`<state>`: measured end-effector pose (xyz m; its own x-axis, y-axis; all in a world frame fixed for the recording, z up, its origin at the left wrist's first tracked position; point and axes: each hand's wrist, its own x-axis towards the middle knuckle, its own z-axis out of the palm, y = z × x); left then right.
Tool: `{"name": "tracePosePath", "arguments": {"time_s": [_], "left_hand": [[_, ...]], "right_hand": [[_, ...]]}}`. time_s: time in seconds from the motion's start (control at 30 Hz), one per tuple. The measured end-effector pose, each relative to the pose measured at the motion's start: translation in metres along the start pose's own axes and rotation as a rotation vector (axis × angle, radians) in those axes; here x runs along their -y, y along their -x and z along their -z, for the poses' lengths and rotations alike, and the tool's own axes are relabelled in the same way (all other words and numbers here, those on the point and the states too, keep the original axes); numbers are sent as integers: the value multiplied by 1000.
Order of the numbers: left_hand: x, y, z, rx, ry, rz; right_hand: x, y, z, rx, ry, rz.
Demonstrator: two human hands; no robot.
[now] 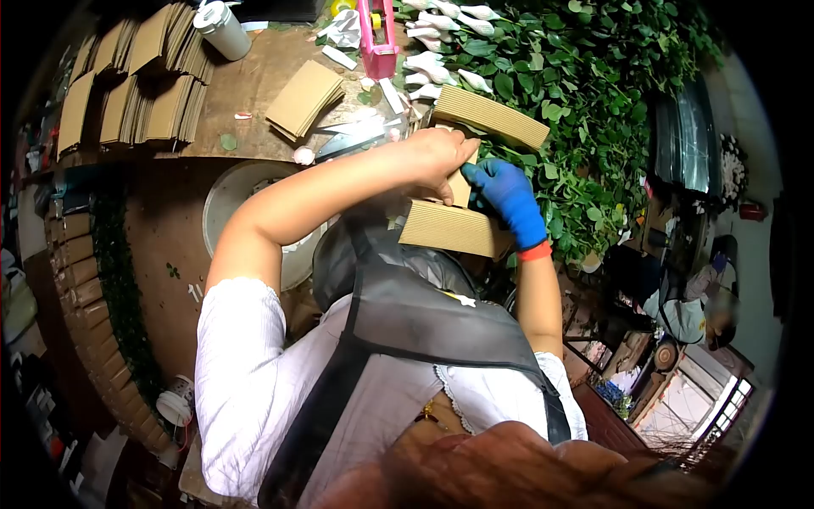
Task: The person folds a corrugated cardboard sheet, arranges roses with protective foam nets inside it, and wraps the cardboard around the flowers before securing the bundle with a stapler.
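A piece of corrugated cardboard (449, 229) is between my two hands, its lower flap bent towards my apron and its upper flap (492, 117) standing out above the hands. My bare left hand (441, 163) is closed on its middle from the left, fingers over the top and thumb below. My right hand (500, 188), in a blue glove with a red cuff, grips the same middle part from the right with bent fingers. What lies inside the fold is hidden by the hands. Flower heads in white net sleeves (432, 64) and a mass of green leafy stems (585, 110) lie just beyond.
A flat stack of cardboard (305, 97) lies on the wooden table (246, 85), with more cardboard stacks (140, 110) at the far left. A pink tape dispenser (378, 51) and a white lidded cup (222, 32) stand at the back. Below the table edge is a white tub (222, 208).
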<state>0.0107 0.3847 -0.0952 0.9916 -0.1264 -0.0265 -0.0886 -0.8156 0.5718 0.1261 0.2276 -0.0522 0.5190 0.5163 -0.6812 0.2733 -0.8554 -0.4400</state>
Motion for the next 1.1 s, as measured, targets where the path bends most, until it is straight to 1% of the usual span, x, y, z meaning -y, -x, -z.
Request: {"name": "tracePosePath", "arguments": {"time_s": [0.03, 0.1, 0.13, 0.17, 0.23, 0.3, 0.33, 0.37, 0.43, 0.5, 0.53, 0.57, 0.63, 0.67, 0.73, 0.77, 0.83, 0.87, 0.9, 0.97, 1.0, 1.03, 1.07, 1.1], "left_hand": [[-6, -5, 6, 68, -30, 57], [-11, -11, 10, 166, -45, 136], [-11, -13, 12, 178, -25, 152], [-10, -13, 14, 189, -7, 165], [-9, -14, 11, 165, -3, 159], [-8, -14, 10, 152, 0, 154], [-6, -14, 7, 139, 7, 137], [-5, -13, 4, 132, 6, 131], [-2, -13, 2, 117, -1, 124], [-6, -11, 2, 108, -30, 137], [-6, -12, -2, 93, -37, 144], [-3, -15, -5, 73, -48, 146], [8, -19, -13, 79, -56, 131], [11, -20, -15, 77, -50, 137], [15, -25, -17, 111, -70, 187], [15, -25, -10, 127, -35, 178], [16, -26, 11, 158, 35, 158], [28, -22, 9, 25, 278, 42], [21, -23, 23, 51, 258, 80], [-10, -16, 40, 194, -134, 337], [-10, 1, 23, -35, -328, 141], [-16, 17, 11, -257, -403, -84], [-22, 30, -2, -331, -311, -196], [-24, 43, -11, -152, -293, -199]], "right_hand": [[-13, 1, -9, -335, 454, 239], [-14, 39, -4, -322, 270, 383], [-24, 57, 0, -78, -54, 362], [-24, 80, 6, 165, -198, 161], [-57, 83, 0, 356, -92, -5], [-119, 53, -33, 324, 23, -18], [-181, 24, -72, -17, 344, 296], [-178, 22, -80, 32, 490, 157], [-155, 39, -75, 64, 100, 243], [-116, 67, -57, -197, -104, 704], [-97, 81, -48, -324, -149, 931], [-75, 78, -34, -508, -109, 1154], [-45, 73, -21, -750, 43, 1071], [-36, 64, -17, -790, 91, 1023], [-38, 33, -9, -691, 218, 1028], [-38, 20, -5, -642, 280, 1029], [-26, 7, 6, -593, 254, 968], [-26, -4, 5, -531, 258, 866], [-26, -11, 4, -468, 260, 761], [-23, -20, 2, -405, 213, 633], [-21, -24, 2, -369, 189, 570], [-20, -27, 4, -341, 151, 552], [-19, -31, 4, -313, 109, 533], [-20, -34, 3, -285, 63, 509]]}}
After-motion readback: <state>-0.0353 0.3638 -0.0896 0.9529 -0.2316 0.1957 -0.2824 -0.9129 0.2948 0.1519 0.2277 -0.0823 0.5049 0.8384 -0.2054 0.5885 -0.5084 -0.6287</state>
